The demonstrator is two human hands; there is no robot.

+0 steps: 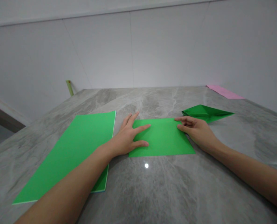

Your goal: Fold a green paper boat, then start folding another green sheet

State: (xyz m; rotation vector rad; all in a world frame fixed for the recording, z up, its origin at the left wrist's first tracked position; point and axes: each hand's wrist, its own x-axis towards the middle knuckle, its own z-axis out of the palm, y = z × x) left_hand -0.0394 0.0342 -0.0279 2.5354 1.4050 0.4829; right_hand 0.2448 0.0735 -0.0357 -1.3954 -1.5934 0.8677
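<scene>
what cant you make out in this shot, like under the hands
Head view:
large green sheet: right edge partly hidden by left forearm
smaller green sheet: edges partly hidden by left hand and right hand
folded dark green paper: creases too small to read
pink sheet: too far to tell if folded

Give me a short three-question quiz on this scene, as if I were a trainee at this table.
1. True or false: the pink paper lies farther from the person's hands than the folded dark green paper.
2. What do the fingers of the right hand touch? A) the small green sheet B) the pink paper C) the folded dark green paper
3. Which forearm lies across the large green sheet?

Key: 1. True. 2. A. 3. The left forearm.
</scene>
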